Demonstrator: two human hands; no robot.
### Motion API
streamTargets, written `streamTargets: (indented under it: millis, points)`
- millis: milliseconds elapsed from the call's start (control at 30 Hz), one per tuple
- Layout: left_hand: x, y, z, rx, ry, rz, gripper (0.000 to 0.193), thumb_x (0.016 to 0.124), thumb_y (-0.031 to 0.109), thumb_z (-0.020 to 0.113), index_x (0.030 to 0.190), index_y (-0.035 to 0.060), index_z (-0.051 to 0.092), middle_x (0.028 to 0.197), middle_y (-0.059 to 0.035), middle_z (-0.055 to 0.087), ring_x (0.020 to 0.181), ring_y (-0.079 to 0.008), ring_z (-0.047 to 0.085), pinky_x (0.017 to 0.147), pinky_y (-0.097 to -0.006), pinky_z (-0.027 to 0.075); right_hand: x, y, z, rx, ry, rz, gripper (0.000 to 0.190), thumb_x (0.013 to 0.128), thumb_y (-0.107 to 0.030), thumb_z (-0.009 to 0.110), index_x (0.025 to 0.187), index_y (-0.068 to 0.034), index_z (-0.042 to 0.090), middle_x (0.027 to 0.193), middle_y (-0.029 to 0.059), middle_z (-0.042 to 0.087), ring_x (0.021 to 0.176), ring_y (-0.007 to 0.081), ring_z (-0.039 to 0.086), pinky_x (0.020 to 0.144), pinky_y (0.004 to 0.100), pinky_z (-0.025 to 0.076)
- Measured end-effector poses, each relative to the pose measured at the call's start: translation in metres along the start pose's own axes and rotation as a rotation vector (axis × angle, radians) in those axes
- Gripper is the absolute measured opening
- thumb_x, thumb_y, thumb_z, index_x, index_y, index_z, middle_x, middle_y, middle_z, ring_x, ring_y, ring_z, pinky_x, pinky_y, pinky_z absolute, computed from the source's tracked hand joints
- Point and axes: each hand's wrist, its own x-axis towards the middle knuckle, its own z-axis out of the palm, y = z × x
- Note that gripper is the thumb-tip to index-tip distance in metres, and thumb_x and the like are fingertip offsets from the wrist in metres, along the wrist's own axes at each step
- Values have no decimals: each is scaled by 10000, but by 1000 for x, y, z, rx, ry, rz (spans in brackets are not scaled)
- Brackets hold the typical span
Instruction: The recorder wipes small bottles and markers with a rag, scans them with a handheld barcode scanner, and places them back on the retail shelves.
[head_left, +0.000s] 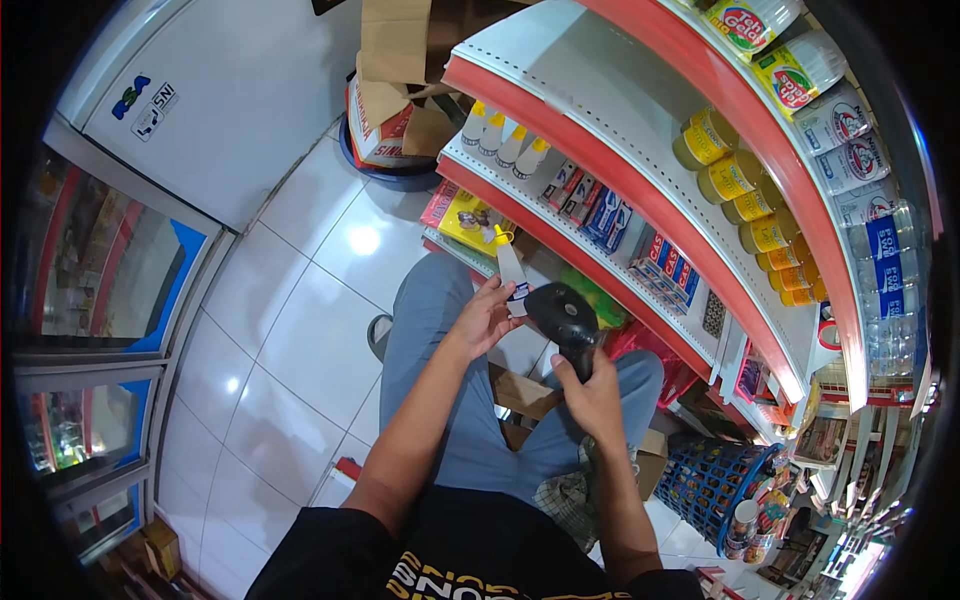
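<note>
Between my knees, my left hand (486, 319) holds a small white squeeze bottle (511, 262) with a yellow nozzle cap, tilted, its label low on the body. My right hand (592, 394) grips the handle of a black handheld barcode scanner (564, 309). The scanner's head is close beside the bottle's lower end; whether they touch I cannot tell. Similar yellow-capped bottles (504, 142) stand in a row on the shelf in front, left of small boxes (606, 217).
Red-edged shelves (570, 105) curve across the front and right, holding yellow drink bottles (750, 202). A blue plastic basket (705, 480) of packaged goods stands at lower right. An open cardboard box (394, 45) is ahead, and a glass-door cabinet (97, 262) stands left.
</note>
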Motion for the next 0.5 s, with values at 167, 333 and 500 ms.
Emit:
streamTargets:
  millis: [167,333,500]
  points:
    - [1,0,-6,40,-21,-53,353,965,248,523,1296,150,446,1139,-49,615,1042,-176,602,829,-359,499,-13,38,3,98,-55,164,237,879,-194,630,997,7,586,673,3,551,566,79,498,523,243,405]
    - [2,-3,-5,36,-7,-62,333,966,224,521,1287,157,460,1138,-41,616,1046,-165,599,844,-373,492,-7,36,1,364,-57,340,223,880,-223,644,939,-13,595,633,-21,527,516,49,467,470,223,370]
    - [2,-3,-7,42,-25,-76,319,969,217,514,1281,165,471,1161,-36,603,1058,-155,582,854,-376,481,-2,34,-4,320,-99,326,235,885,-231,642,953,-13,590,634,-22,527,524,47,477,476,215,380]
